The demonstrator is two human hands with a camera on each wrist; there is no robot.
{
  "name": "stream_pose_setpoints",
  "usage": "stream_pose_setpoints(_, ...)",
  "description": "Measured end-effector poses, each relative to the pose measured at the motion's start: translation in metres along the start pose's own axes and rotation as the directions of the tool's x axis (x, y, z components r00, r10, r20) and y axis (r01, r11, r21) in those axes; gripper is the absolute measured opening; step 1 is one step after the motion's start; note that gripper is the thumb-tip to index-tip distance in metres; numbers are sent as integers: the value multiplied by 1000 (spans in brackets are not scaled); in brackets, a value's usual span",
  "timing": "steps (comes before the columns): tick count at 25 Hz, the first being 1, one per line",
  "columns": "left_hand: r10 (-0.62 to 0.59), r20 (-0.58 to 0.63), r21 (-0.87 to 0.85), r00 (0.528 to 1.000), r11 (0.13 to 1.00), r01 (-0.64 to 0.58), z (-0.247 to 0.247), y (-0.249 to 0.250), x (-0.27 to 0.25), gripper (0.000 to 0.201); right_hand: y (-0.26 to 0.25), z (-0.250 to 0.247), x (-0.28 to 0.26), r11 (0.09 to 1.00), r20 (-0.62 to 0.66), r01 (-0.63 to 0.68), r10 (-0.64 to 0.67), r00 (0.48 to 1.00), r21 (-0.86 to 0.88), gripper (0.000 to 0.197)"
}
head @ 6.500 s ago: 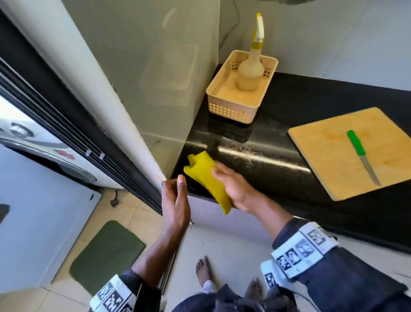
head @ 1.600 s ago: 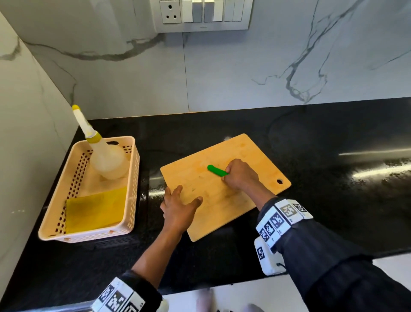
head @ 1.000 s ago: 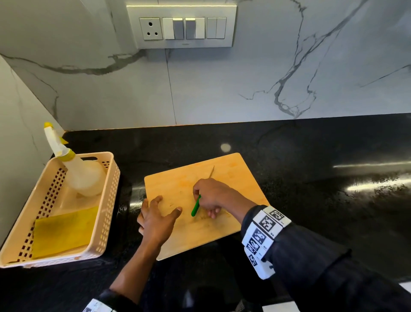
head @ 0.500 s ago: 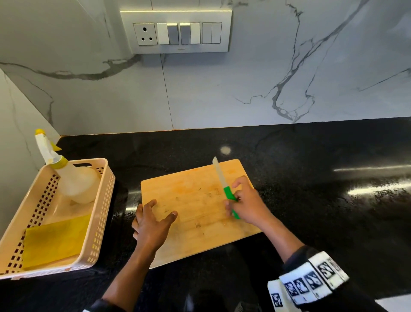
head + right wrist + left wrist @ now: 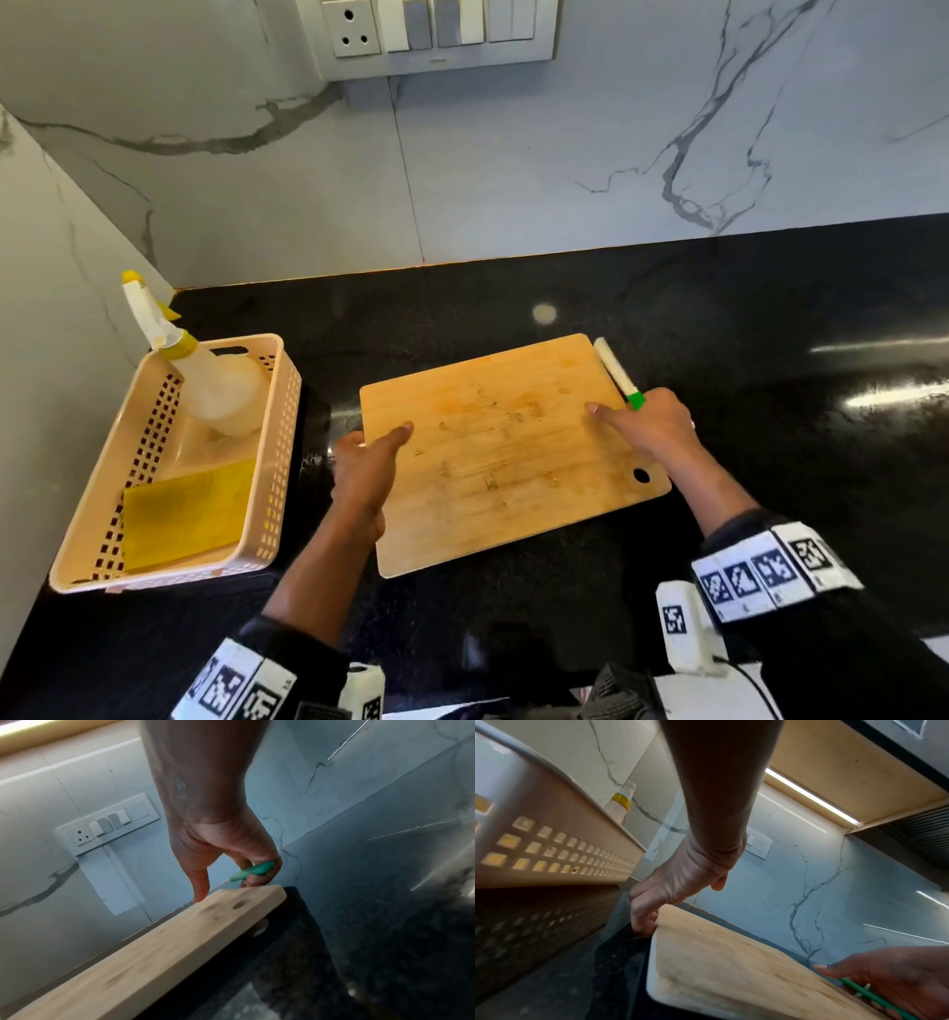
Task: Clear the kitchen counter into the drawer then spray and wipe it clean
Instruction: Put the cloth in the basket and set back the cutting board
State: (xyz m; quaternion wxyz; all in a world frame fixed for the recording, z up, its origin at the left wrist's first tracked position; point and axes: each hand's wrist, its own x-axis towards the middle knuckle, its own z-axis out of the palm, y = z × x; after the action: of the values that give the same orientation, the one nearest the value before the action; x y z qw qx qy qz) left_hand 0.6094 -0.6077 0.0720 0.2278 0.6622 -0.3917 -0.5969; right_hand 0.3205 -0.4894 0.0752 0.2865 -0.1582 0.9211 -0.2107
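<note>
Rigid wooden cutting board (image 5: pixel 506 452) on desk (image 5: pixel 770 318): left hand (image 5: pixel 365 470) grips its 9 o'clock edge; right hand (image 5: pixel 655 426), at 3 o'clock, pinches slim knife (image 5: pixel 619 377), likely light.

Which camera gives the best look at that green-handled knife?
The head view: the knife shows its pale blade and handle top beside the cutting board. The right wrist view shows only the handle in the right hand; the left wrist, a sliver.

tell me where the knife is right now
In the head view the knife is in the right hand at the cutting board's right edge, blade pointing toward the back wall; the right wrist view shows fingers curled round its green handle.
</note>
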Motion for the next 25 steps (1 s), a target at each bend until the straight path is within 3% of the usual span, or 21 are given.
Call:
stream_pose_setpoints(3, -44, 114, -90, 993, 994, 54, -1, 11, -13, 29, 11, -12, 0, 995, 29, -47, 45, 999, 87, 60)
stream_pose_setpoints(4, -53, 158, -92, 986, 993, 68, -2, 10, -14, 20, 19, -15, -4, 989, 37, -42, 37, 999, 141, 49)
stream_pose_setpoints(7, -30, 247, -76, 968, 996, 51, 21, 5, -30, 24, 63, -39, -20, 945, 14, -11, 7, 1000, 326, 40)
stream_pose_setpoints(10, 55, 363, -81, 930, 996, -27, 75, 2, -66, 22, 129, -90, -43, 873, -163, 72, 8, 987, 481, 41)
stream_pose_setpoints(13, 135, 470, -79, 872, 991, -110, 143, -2, -113, 34, 196, -145, -58, 844, -385, 161, 57, 921, 512, 45)
stream_pose_setpoints(15, 210, 527, -82, 824, 977, -196, 200, -11, -150, 30, 250, -184, -61, 834, -482, 182, 112, 869, 521, 44)
stream_pose_setpoints(18, 288, 591, -94, 753, 952, -290, 285, -31, -210, 14, 333, -243, -46, 815, -529, 205, 141, 837, 542, 37)
stream_pose_setpoints(22, 355, 588, -129, 727, 928, -349, 383, -52, -274, 10, 416, -322, -21, 818, -557, 241, 113, 823, 522, 31)
stream_pose_setpoints(23, 356, 579, -130, 733, 928, -348, 399, -55, -290, 5, 428, -342, -14, 827, -550, 256, 76, 832, 501, 31)
stream_pose_setpoints(25, 383, 571, -142, 726, 917, -373, 424, -61, -310, 13, 440, -377, 4, 842, -515, 284, -10, 857, 458, 29)
